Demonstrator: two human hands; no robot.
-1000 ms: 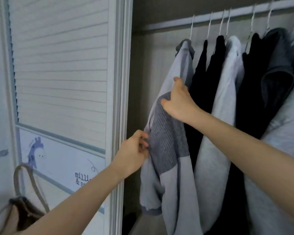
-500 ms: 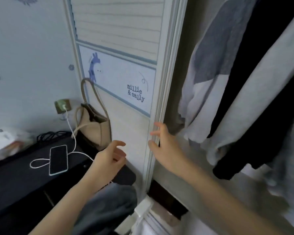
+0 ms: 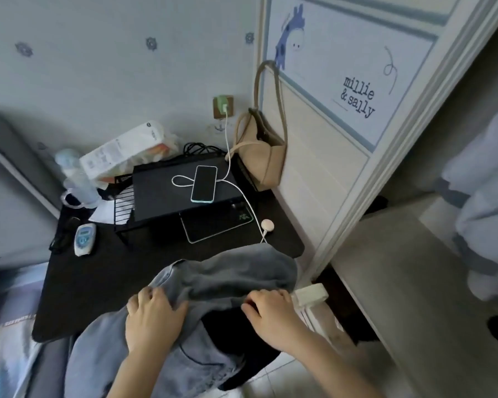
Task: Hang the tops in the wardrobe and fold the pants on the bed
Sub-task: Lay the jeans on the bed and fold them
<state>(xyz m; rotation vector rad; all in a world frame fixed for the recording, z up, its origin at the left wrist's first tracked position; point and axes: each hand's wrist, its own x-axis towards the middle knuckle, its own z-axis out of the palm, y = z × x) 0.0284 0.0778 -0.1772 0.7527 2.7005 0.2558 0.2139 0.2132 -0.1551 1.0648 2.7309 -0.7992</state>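
A pile of clothes hangs over the front of a black bedside table (image 3: 98,282): a grey garment (image 3: 242,271) on top, light blue jeans (image 3: 104,340) under it and a black garment (image 3: 236,340) beneath. My left hand (image 3: 153,320) grips the grey garment's left edge where it overlaps the jeans, fingers curled. My right hand (image 3: 270,314) curls its fingers around the grey garment's lower right edge. The sleeve of a hung pale grey top (image 3: 486,196) shows inside the open wardrobe at the right.
On the table a phone (image 3: 204,183) charges on a black rack (image 3: 167,193), with a tablet (image 3: 216,225), a bottle (image 3: 75,179) and a remote (image 3: 84,239). A beige bag (image 3: 259,156) hangs by the wardrobe door (image 3: 328,156). The bed (image 3: 3,354) lies at the left.
My view swung down from the hung tops to the bedside table. Both hands left the wardrobe, dropped to the pile of clothes and took hold of the grey garment.
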